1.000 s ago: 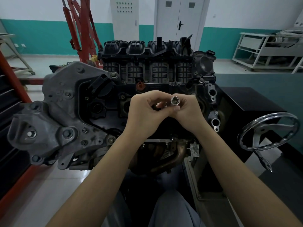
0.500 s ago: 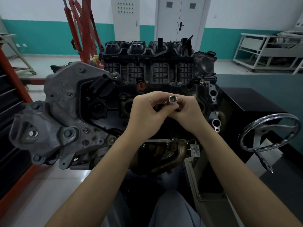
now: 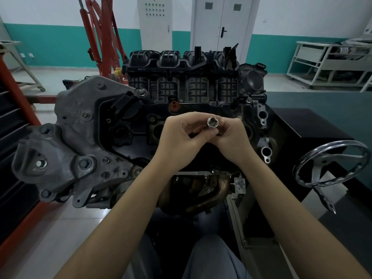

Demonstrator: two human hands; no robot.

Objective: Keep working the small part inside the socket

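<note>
Holding the shiny steel socket (image 3: 213, 123) above the dark grey engine block (image 3: 141, 127), both the left hand (image 3: 181, 137) and right hand (image 3: 231, 135) pinch it; keeping each grip firm and aligned seems wise.

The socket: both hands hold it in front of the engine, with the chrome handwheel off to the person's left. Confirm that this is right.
One detail is wrong. The chrome handwheel is off to the person's right, not the left, as the head view shows. The rest holds: the left hand and the right hand hold the socket in front of the engine.
</note>
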